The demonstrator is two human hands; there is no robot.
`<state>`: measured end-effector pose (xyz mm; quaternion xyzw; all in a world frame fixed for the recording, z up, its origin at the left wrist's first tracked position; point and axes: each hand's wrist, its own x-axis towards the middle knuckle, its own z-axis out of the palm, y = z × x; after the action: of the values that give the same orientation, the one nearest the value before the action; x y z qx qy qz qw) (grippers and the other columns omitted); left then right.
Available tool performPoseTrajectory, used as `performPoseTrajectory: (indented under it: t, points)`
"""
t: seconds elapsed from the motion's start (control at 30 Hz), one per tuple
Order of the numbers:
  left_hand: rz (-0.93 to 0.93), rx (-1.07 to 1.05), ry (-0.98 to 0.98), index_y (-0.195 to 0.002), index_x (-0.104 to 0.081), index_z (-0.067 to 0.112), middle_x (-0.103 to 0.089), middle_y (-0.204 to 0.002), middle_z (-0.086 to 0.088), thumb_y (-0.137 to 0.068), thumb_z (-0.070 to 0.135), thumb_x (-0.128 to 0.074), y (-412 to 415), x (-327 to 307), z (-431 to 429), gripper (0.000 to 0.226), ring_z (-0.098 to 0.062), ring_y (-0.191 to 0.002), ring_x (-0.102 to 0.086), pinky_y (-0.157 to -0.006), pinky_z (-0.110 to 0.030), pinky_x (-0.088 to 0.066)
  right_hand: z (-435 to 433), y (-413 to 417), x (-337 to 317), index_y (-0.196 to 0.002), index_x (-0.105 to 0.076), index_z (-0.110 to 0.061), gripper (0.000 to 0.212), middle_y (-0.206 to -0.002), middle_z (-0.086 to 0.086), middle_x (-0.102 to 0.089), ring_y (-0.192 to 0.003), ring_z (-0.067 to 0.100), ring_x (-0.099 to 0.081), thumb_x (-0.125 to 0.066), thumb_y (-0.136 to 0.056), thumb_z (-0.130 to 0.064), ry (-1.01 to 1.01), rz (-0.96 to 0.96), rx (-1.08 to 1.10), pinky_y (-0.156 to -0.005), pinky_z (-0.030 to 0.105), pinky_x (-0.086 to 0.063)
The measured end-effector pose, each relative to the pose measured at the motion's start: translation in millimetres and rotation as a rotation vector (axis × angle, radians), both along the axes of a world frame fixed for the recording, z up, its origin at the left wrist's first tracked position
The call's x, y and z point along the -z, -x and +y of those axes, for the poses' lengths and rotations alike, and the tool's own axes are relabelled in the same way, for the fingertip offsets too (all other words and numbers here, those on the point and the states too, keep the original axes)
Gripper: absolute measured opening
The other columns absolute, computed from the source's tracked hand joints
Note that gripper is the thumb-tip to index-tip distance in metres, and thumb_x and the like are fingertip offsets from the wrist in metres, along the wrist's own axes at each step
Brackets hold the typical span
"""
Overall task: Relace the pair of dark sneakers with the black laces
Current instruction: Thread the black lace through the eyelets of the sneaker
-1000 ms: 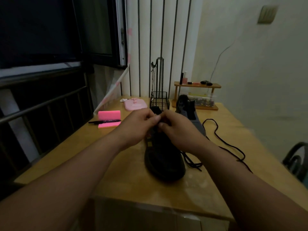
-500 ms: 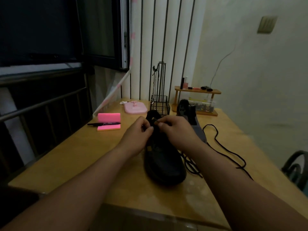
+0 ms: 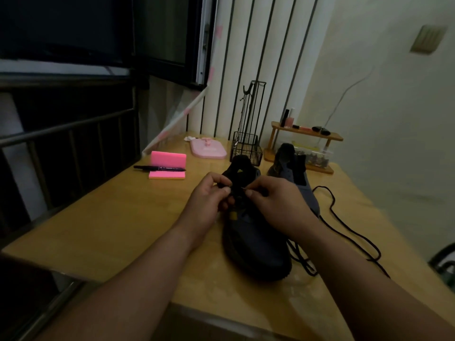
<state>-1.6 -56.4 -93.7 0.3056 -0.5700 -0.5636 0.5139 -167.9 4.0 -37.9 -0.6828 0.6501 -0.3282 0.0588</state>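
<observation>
Near sneaker (image 3: 256, 244) stands on the wooden table (image 3: 118, 217), toe toward the person. Left hand (image 3: 209, 203) and right hand (image 3: 278, 203) meet over its upper lacing area, fingers curled; thumb and forefinger of each pinch the black lace (image 3: 236, 191). Light is dim, exact eyelet not discernible. Second sneaker (image 3: 299, 178) sits just behind the right hand; a loose lace (image 3: 333, 200) trails over the table right of both shoes. Pink sticky notes (image 3: 167, 166) with a marker (image 3: 158, 167) lie well apart, far left.
</observation>
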Motion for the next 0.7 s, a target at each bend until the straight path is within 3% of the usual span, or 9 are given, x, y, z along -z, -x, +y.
performPoseTrajectory:
  t: [0.17,0.33,0.57,0.63,0.7]
  points:
    - [-0.011,-0.027,0.030,-0.104,-0.062,0.011,-0.065,-0.074,-0.003,-0.104,0.000,-0.046,-0.6,-1.0,-1.2,0.020,-0.022,-0.078,-0.057,-0.067,-0.027,-0.048,1.4,-4.5,-9.5,-0.120,-0.075,-0.022,0.024,-0.111,-0.003,-0.074,-0.100,0.015,-0.066,-0.056,-0.106,-0.021,-0.040,0.225,-0.075,-0.087,0.035,-0.057]
    - [-0.033,-0.036,0.069,-0.107,-0.063,0.010,-0.066,-0.076,-0.007,-0.105,0.002,-0.045,-2.1,-2.8,-0.6,0.020,-0.018,-0.076,-0.059,-0.068,-0.026,-0.050,-2.2,-4.8,-11.9,-0.117,-0.075,-0.023,0.024,-0.108,-0.002,-0.072,-0.096,0.017,-0.066,-0.055,-0.105,-0.019,-0.026,0.380,-0.082,-0.084,0.039,-0.058]
    - [-0.070,0.008,0.157,-0.125,-0.062,0.022,-0.064,-0.085,-0.006,-0.108,0.010,-0.046,-2.6,0.3,-1.0,0.026,-0.017,-0.084,-0.058,-0.079,-0.031,-0.049,-6.8,-4.0,-12.7,-0.118,-0.077,-0.028,0.025,-0.108,-0.014,-0.068,-0.102,0.011,-0.063,-0.058,-0.105,-0.017,-0.060,0.268,-0.115,-0.092,0.035,-0.054]
    - [-0.071,0.027,0.184,-0.138,-0.051,0.033,-0.063,-0.087,-0.005,-0.105,0.007,-0.050,-3.3,1.5,0.5,0.042,-0.017,-0.086,-0.062,-0.082,-0.027,-0.051,-8.0,-1.9,-12.8,-0.118,-0.076,-0.030,0.024,-0.106,-0.017,-0.067,-0.103,0.009,-0.063,-0.059,-0.105,-0.020,-0.092,0.218,-0.113,-0.092,0.035,-0.055]
    - [-0.103,0.000,0.180,-0.138,-0.041,0.034,-0.066,-0.093,-0.004,-0.102,0.007,-0.057,-4.5,3.8,1.2,0.048,-0.019,-0.091,-0.067,-0.080,-0.021,-0.054,-8.1,0.5,-12.3,-0.119,-0.075,-0.031,0.023,-0.104,-0.020,-0.065,-0.105,0.008,-0.063,-0.058,-0.105,-0.022,-0.110,0.201,-0.110,-0.092,0.032,-0.054]
